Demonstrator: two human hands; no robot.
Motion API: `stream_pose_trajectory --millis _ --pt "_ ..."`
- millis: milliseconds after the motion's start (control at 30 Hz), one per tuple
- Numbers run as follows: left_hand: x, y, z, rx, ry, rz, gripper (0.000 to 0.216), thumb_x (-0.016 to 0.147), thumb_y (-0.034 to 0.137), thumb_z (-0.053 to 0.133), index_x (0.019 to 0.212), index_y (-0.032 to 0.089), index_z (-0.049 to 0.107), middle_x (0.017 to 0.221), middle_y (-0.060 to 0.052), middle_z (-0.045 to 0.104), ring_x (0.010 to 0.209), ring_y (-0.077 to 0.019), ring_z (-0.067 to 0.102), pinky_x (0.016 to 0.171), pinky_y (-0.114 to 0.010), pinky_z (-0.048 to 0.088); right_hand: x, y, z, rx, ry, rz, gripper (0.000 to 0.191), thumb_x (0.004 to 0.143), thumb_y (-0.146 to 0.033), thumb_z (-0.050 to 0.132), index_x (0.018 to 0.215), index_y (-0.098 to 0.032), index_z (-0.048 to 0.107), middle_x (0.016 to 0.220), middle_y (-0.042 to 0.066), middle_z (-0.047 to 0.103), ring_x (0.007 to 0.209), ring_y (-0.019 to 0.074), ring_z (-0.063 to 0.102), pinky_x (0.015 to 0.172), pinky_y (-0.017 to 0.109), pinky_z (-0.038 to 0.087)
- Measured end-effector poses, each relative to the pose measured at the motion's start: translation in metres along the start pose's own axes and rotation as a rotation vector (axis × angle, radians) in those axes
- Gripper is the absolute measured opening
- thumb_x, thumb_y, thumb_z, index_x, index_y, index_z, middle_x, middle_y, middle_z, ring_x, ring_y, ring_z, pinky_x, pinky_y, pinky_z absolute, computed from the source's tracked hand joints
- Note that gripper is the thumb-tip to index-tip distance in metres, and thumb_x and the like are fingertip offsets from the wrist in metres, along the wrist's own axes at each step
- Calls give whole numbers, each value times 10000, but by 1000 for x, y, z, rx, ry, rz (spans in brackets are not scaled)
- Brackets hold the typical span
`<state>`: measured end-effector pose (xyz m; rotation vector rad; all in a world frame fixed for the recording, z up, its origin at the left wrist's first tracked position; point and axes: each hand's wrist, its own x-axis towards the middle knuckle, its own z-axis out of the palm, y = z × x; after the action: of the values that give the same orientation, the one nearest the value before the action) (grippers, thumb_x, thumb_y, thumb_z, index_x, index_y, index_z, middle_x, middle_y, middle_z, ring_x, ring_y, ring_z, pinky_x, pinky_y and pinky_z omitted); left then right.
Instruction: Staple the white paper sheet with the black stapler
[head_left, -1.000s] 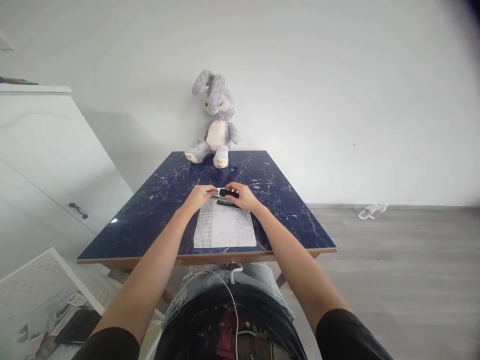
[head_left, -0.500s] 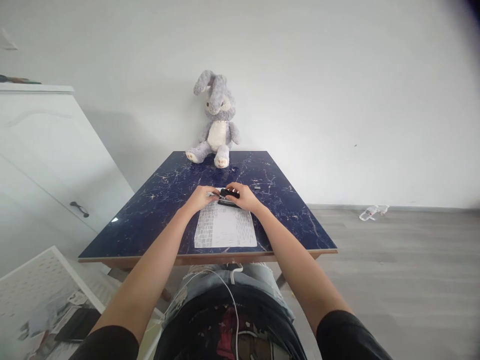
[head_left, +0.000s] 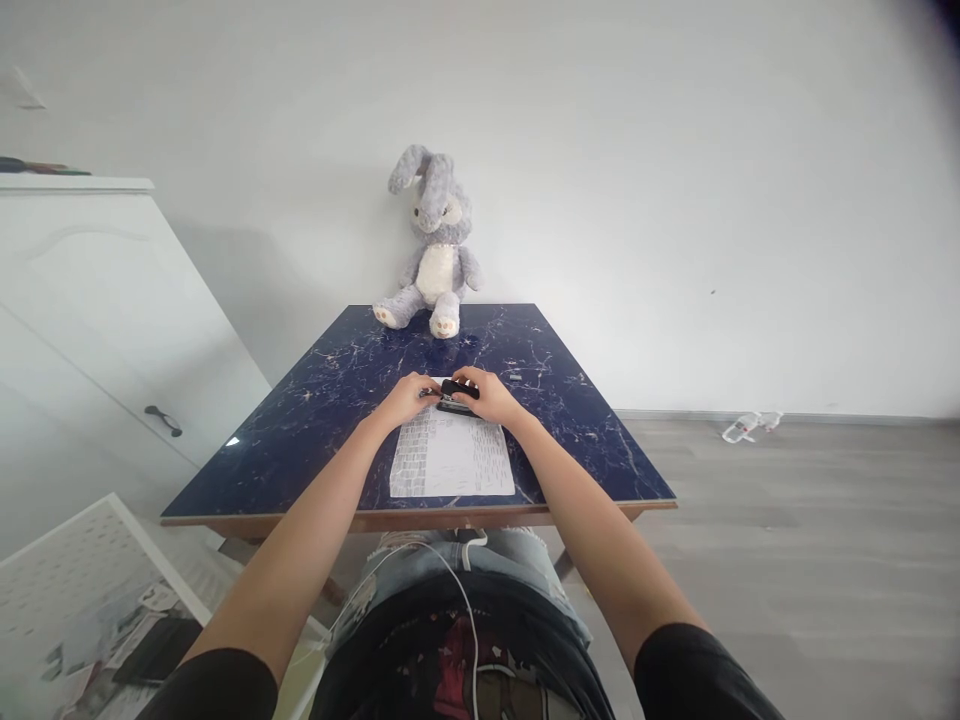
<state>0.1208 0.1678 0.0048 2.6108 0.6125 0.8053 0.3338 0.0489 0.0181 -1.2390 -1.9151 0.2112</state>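
A black stapler point(head_left: 454, 406) rests over the upper part of a printed sheet of paper point(head_left: 457, 460) on the dark blue marbled table point(head_left: 300, 440). Wrapped around its right end is my right hand point(head_left: 489, 394), with the fingers at the upper arm. The stapler's jaw stands apart, and some metal shows inside. At the left end, my left hand point(head_left: 409, 398) has its fingertips pinched together close to the stapler. Something small and dark shows between those fingers, too small to name.
A grey plush rabbit point(head_left: 436, 240) sits at the table's far edge against the wall. Right of the stapler lies a small grey strip point(head_left: 515, 377). A white cabinet point(head_left: 90, 300) stands left, above a white-framed bin point(head_left: 112, 510) with papers. Clear plastic packaging point(head_left: 750, 427) lies on the floor.
The view has shifted very slightly. Both hands stay at the stapler; the small thing at my left fingertips looks slightly different in angle.
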Motion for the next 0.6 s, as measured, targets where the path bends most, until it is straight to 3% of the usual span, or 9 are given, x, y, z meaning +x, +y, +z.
stream_pose_trajectory --millis 200,400,600 --pt "-1 -1 2 -30 17 -26 112 812 247 723 903 262 786 893 -74 756 870 -281 659 812 -395 528 0 -2 -1 2 7 -14 236 889 -264 660 1118 -205 643 1034 64 698 913 212 636 832 335 476" --pt "-2 6 -5 46 -90 -64 173 863 280 678 991 214 773 982 -70 755 944 -269 640 889 -391 486 0 0 -1 2 2 -32 234 892 -255 660 1115 -190 635 1035 66 695 925 208 633 832 327 473" --pt "-6 9 -17 107 -116 -69 185 878 313 693 1005 256 816 1051 -77 748 1007 -280 655 931 -399 487 0 3 1 15 12 -30 242 892 -267 666 1121 -191 649 1029 62 695 897 197 626 826 326 473"
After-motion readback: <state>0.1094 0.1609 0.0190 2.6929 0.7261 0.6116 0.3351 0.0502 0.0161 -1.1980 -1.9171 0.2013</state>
